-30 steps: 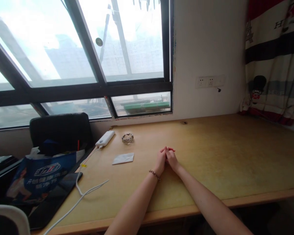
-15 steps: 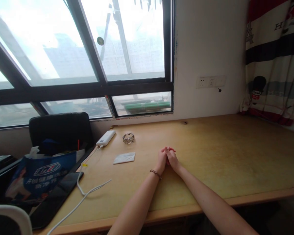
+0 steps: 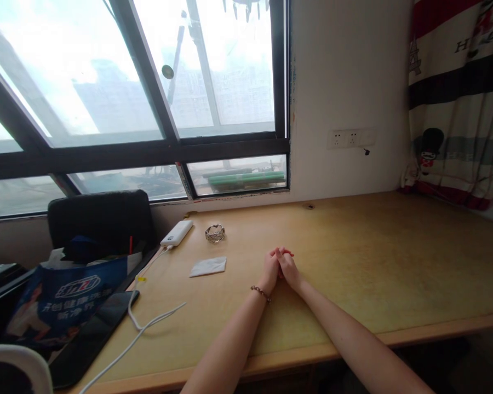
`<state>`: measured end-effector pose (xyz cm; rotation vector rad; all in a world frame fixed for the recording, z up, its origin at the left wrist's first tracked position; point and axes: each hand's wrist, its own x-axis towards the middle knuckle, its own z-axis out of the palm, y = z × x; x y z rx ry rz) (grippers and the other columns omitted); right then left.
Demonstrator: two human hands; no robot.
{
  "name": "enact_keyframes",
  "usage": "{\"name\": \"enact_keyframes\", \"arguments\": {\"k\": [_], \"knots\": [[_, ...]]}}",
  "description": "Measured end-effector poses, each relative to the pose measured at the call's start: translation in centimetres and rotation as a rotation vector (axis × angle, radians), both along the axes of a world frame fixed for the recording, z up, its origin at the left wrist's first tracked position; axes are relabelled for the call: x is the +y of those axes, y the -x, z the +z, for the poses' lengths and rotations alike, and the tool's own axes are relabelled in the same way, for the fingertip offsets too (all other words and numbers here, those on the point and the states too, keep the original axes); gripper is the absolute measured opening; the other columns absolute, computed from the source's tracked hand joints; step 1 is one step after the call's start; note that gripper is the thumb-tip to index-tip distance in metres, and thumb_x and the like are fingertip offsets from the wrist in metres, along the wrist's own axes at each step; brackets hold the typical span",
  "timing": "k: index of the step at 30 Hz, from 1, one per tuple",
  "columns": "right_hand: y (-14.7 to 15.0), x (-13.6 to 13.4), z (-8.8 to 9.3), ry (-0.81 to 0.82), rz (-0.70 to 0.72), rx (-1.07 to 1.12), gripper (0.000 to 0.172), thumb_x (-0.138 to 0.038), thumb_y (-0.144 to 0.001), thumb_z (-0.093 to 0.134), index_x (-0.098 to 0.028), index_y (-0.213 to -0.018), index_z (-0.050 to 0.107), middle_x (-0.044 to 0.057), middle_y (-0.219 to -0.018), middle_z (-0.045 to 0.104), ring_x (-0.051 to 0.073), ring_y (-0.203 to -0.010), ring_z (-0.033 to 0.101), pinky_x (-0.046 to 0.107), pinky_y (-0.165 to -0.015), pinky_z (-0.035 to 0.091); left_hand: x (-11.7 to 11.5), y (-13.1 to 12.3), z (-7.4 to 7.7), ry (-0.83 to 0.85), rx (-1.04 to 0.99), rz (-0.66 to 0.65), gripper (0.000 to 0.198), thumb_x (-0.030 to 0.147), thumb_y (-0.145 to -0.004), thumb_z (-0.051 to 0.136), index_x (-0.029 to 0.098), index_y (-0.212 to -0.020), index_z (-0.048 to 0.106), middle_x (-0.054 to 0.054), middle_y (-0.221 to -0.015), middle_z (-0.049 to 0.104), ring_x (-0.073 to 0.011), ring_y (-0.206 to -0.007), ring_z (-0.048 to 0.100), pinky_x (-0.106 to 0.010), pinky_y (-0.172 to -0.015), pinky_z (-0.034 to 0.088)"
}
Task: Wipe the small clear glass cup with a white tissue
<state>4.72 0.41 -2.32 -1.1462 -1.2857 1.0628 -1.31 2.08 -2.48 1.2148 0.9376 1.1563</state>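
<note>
My left hand (image 3: 270,268) and my right hand (image 3: 288,266) are clasped together on the wooden desk (image 3: 353,262), fingers interlaced and closed. No object shows between them. A dark beaded bracelet (image 3: 262,294) circles my left wrist. To the left of my hands lies a flat white packet (image 3: 208,266), apart from them. Farther back stands a silvery, openwork ring-shaped thing (image 3: 215,233), perhaps a bangle. Beside it, at the desk's left edge, is a white power bank (image 3: 177,233) with a white cable (image 3: 136,323) plugged into it.
Left of the desk, a black chair (image 3: 101,219) holds a blue printed bag (image 3: 72,298). A white curved chair part (image 3: 20,355) is at lower left. Behind are a window (image 3: 230,145), a wall socket (image 3: 345,139) and a patterned curtain (image 3: 456,109).
My clasped hands stay in the same place on the desk. Only the camera view has shifted very slightly.
</note>
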Motion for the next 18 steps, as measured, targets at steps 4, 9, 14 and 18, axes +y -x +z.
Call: {"name": "enact_keyframes", "arguments": {"k": [4, 9, 14, 18], "knots": [[0.0, -0.1, -0.1, -0.04, 0.023, -0.065, 0.059, -0.072, -0.069, 0.031, -0.019, -0.045, 0.04, -0.004, -0.033, 0.033, 0.008, -0.03, 0.032, 0.02, -0.031, 0.021, 0.2, 0.1, -0.3, -0.02, 0.03, -0.008, 0.048, 0.053, -0.074, 0.043, 0.009, -0.071, 0.064, -0.009, -0.059, 0.06, -0.0148, -0.045, 0.053, -0.021, -0.036, 0.035], [-0.1, -0.1, -0.2, -0.097, 0.049, -0.115, 0.058, -0.067, -0.074, 0.031, -0.017, -0.045, 0.04, -0.003, -0.038, 0.036, 0.007, -0.034, 0.034, 0.02, -0.034, 0.023, 0.1, 0.1, -0.5, -0.075, 0.025, 0.006, 0.049, 0.053, -0.074, 0.042, 0.009, -0.069, 0.064, -0.009, -0.059, 0.061, -0.018, -0.055, 0.057, -0.025, -0.047, 0.042], [-0.2, -0.3, 0.3, -0.127, 0.042, -0.144, 0.058, -0.067, -0.074, 0.032, -0.016, -0.047, 0.044, -0.002, -0.038, 0.039, 0.008, -0.036, 0.036, 0.02, -0.035, 0.024, -0.2, 0.0, 0.2, -0.065, 0.025, 0.036, 0.053, 0.056, -0.074, 0.04, 0.009, -0.065, 0.063, -0.01, -0.059, 0.06, -0.0182, -0.055, 0.057, -0.028, -0.052, 0.044], [-0.3, -0.6, 0.9, -0.116, 0.035, -0.114, 0.057, -0.068, -0.07, 0.038, -0.016, -0.049, 0.05, 0.0, -0.038, 0.043, 0.012, -0.04, 0.044, 0.021, -0.036, 0.026, -0.5, 0.0, 0.8, -0.068, 0.027, 0.035, 0.057, 0.059, -0.076, 0.036, 0.01, -0.064, 0.062, -0.009, -0.055, 0.059, -0.0168, -0.051, 0.055, -0.027, -0.051, 0.044]]}}
